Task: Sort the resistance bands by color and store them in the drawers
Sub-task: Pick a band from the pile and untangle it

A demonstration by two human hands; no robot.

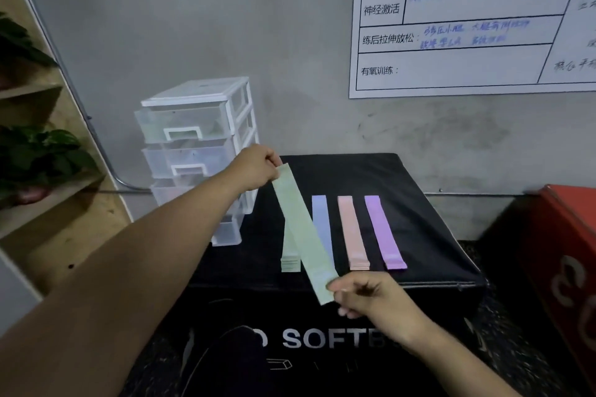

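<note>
Right hand [367,295]: over the near edge of the black padded box [429,235], thumb and curled fingers pinching the lower end of a long pale green flat resistance band [300,229].
Left hand [254,167]: over the box's far left part, fingers curled, pinching the band's upper end.
Held band: taut, slanting above the box top.
Box top, left to right: pale green band stack [289,255], blue band [321,222], pink band [351,232], purple band [382,232], lying side by side.
Storage: white translucent plastic drawer unit [193,126] at the box's far left corner.

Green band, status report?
Left hand, right hand each pinching one end. Green band held straight above green stack, blue stack. Drawer unit just behind left hand.
</note>
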